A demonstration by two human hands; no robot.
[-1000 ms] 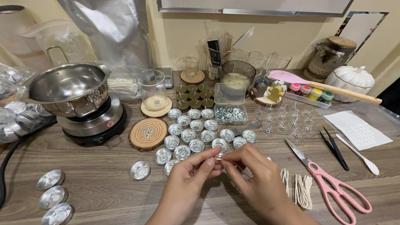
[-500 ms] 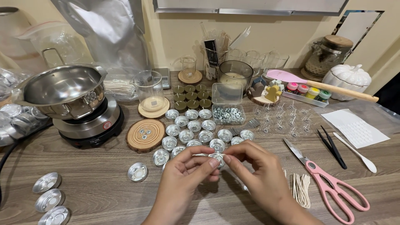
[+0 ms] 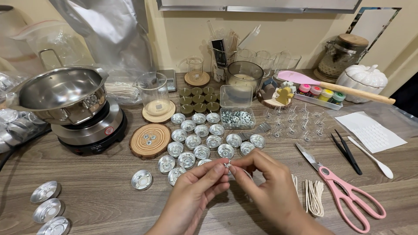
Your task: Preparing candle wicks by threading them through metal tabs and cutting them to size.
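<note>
Fingers (image 3: pixel 221 167) of both your hands pinch one small metal wick tab (image 3: pixel 227 165); most tealight cups (image 3: pixel 201 152) look tabbed, near-left ones (image 3: pixel 45 209) empty.

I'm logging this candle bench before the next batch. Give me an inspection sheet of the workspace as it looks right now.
Surface: wood-grain table, crowded toward the back.
Job's things: small metal wick tab pinched between both hands; cluster of metal tealight cups just behind; cut wick lengths to the right.
Clutter: pink scissors, black tweezers, white spatula, three spare cups, steel pot on a hot plate.
Hands: left hand and right hand, fingertips meeting on the tab.
Cables: black cord at the left edge.
Surroundings: beige wall, jars and glassware along it.
</note>
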